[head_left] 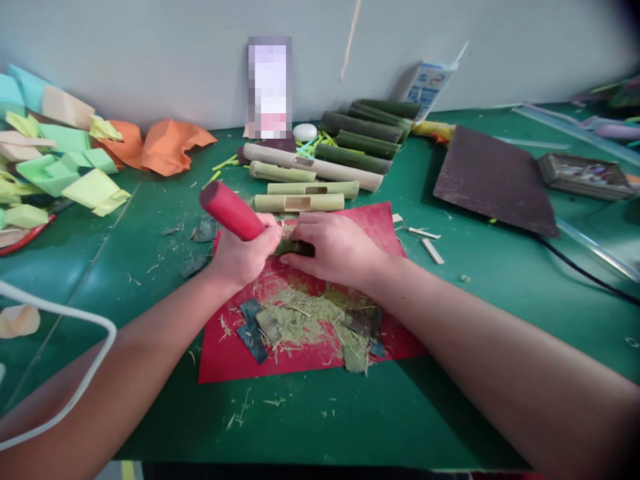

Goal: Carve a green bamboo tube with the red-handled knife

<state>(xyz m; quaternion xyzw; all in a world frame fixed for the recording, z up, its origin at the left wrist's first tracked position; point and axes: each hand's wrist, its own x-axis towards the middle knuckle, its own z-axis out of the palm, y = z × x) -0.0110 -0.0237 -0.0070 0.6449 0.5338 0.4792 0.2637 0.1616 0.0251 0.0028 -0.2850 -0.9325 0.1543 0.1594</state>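
My left hand (245, 257) is closed round the red handle of a tool (231, 210), which points up and to the left. My right hand (337, 248) presses down with curled fingers on a dark green bamboo piece (295, 248) lying on a red sheet (385, 227). The tool's working end is hidden between my hands, at the bamboo piece. A heap of pale shavings and dark bark scraps (305, 323) lies on the red sheet just in front of my hands.
Peeled bamboo tubes (300, 202) and dark green ones (360, 143) lie behind the sheet. Folded coloured papers (60, 160) pile at the left. A dark sandpaper sheet (495, 179), a small box (585, 175) and a black cable (585, 270) are at the right. A white cord (65, 313) loops at the near left.
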